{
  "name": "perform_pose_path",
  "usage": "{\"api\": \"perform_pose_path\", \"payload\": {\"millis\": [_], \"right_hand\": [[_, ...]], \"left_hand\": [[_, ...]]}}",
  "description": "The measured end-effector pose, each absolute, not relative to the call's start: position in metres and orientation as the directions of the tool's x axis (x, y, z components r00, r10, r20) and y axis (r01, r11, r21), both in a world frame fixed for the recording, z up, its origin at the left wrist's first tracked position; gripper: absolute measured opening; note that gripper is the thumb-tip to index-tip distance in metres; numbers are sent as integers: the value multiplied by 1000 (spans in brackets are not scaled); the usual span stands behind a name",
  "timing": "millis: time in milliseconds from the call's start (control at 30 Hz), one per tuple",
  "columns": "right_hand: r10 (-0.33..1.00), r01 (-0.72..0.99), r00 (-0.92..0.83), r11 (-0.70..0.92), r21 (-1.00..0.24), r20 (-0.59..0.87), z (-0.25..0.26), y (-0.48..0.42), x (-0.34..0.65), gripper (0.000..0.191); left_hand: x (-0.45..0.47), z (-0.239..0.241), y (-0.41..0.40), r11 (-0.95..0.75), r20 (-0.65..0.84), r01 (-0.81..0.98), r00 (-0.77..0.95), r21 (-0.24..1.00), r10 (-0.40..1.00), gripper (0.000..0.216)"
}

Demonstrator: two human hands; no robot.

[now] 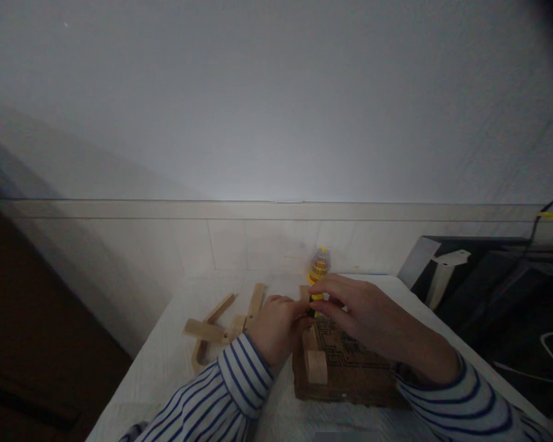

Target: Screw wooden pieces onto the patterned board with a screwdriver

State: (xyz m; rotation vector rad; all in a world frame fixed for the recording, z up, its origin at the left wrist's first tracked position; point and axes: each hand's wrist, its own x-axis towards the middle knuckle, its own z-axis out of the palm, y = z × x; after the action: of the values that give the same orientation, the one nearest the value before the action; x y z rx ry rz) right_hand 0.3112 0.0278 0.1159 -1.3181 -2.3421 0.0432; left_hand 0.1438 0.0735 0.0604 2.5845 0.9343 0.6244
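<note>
My right hand (350,307) pinches a short yellow-and-black screwdriver (318,297) between thumb and fingers. Against it lies my left hand (281,322), its fingertips closed around the tool's dark lower end; the tip is hidden. Below the hands is a light wooden piece (317,367) with a block-like end, partly covered by the fingers. It rests on a brown board (350,390) with dark maze-like lines. Left of my left hand, several joined wooden bars (204,330) lie on the white table, some with holes in their ends.
A clear-domed case with a yellow base (320,265) stands behind the hands near the wall. The white table (142,374) meets the pale wall at the back. To the right are dark panels (502,294), a white bracket (442,279) and cables; brown furniture (37,319) is at left.
</note>
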Motion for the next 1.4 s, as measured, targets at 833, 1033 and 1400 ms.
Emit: {"api": "perform_pose_path", "payload": {"millis": [833, 1033, 1400], "right_hand": [[781, 746, -480, 603, -283, 400, 115, 27, 312, 24], [779, 734, -477, 608, -303, 407, 112, 30, 314, 24], [802, 773, -462, 573, -270, 378, 112, 31, 314, 18]], "left_hand": [[145, 58, 75, -680, 347, 558, 591, 475, 728, 12], [145, 62, 73, -683, 328, 562, 607, 466, 723, 13], [144, 62, 73, -721, 344, 541, 641, 432, 686, 12]]}}
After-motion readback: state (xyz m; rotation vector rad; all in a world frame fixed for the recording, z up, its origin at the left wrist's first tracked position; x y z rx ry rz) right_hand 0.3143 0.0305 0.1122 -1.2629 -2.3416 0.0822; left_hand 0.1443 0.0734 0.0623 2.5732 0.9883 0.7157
